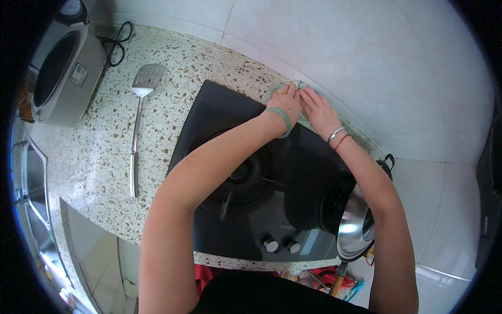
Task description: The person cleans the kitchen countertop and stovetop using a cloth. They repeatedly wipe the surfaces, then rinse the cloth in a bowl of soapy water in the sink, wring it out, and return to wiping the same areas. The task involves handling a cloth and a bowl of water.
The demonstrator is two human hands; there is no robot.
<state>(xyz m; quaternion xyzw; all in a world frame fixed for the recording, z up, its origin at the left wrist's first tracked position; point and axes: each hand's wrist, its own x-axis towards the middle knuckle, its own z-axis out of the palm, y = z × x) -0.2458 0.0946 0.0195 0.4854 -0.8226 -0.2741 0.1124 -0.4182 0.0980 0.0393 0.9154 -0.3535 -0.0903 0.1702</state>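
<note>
A speckled counter (175,49) runs along a pale tiled wall (334,42), with a black stove (308,167) on it. A crumpled light green cloth (271,91) is at the back, between the stove and the wall. The left hand (287,103) (a green bangle (286,123) is on its wrist) is on the cloth, but I can't tell if it grips. The right hand (320,113) is flat, fingers straight, tips near the cloth.

This is a kitchen, shown by the black gas hob (308,178), metal spatula (134,162) and sink (35,178).
</note>
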